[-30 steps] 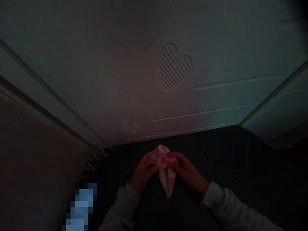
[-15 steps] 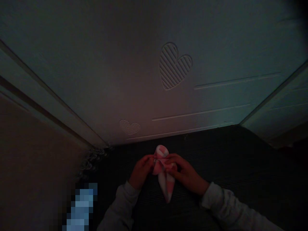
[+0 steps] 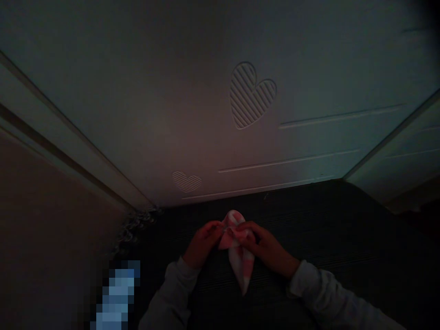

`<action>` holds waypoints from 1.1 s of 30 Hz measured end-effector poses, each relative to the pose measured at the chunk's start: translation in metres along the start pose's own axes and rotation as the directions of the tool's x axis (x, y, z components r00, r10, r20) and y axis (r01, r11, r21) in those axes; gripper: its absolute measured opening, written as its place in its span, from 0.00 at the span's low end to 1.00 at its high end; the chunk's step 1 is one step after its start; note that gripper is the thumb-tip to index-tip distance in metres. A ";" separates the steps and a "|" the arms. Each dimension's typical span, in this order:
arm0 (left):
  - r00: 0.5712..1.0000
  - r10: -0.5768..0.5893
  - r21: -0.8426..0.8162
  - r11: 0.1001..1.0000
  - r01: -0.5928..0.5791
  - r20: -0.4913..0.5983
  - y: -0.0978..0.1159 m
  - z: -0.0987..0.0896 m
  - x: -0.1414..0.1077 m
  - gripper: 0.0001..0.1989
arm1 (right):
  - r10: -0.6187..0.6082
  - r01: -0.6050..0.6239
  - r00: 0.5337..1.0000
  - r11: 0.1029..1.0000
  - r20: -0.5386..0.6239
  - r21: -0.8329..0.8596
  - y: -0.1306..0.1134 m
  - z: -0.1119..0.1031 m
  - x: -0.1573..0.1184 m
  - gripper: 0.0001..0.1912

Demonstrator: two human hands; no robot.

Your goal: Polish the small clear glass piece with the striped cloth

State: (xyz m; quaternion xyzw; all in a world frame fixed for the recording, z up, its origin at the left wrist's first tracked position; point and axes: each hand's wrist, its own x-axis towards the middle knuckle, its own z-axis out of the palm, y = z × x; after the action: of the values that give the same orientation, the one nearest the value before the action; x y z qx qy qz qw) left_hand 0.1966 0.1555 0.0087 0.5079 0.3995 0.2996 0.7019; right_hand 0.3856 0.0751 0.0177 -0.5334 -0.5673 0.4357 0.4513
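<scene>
A pink and white cloth (image 3: pixel 237 261) is bunched between my two hands, just above a dark surface. Its top forms a rounded loop, and a pointed end hangs toward me. My left hand (image 3: pixel 205 239) pinches the cloth's left edge with thumb and fingers. On the other side, my right hand (image 3: pixel 264 245) grips the folded middle, its fingers closed over the fabric. The light is dim, so the small folds between the fingertips are hard to make out.
Behind the dark surface (image 3: pixel 309 233) stands a pale panel (image 3: pixel 144 105) with carved hearts and grooves. Fringe or trim (image 3: pixel 128 231) lies along the left edge. A pixelated bluish patch (image 3: pixel 115 298) shows at the lower left.
The cloth has shifted slightly right and toward me, its pointed end lower. Both hands keep hold of it with small finger movements.
</scene>
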 end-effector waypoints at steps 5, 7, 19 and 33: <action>0.999 0.023 -0.028 0.999 -0.022 0.040 -0.004 -0.004 0.001 0.20 | 0.038 -0.038 0.999 0.999 -0.013 0.014 0.003 0.002 0.001 0.13; 0.997 0.031 -0.042 0.999 -0.029 0.065 -0.007 -0.005 0.001 0.21 | 0.052 -0.052 0.999 0.998 -0.014 0.024 0.005 0.002 0.002 0.15; 0.987 0.065 -0.052 0.997 -0.058 0.146 -0.005 -0.007 0.000 0.18 | 0.079 -0.075 0.996 0.992 -0.041 0.100 0.005 0.001 0.004 0.14; 0.995 0.058 -0.050 0.997 -0.054 0.082 -0.004 -0.005 -0.001 0.18 | 0.103 -0.100 0.995 0.986 -0.015 0.133 0.009 -0.003 0.006 0.17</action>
State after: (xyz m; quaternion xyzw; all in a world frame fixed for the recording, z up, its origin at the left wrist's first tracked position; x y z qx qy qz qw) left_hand 0.1919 0.1557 0.0044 0.5141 0.3482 0.3072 0.7212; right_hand 0.3901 0.0817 0.0098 -0.5354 -0.5045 0.4888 0.4688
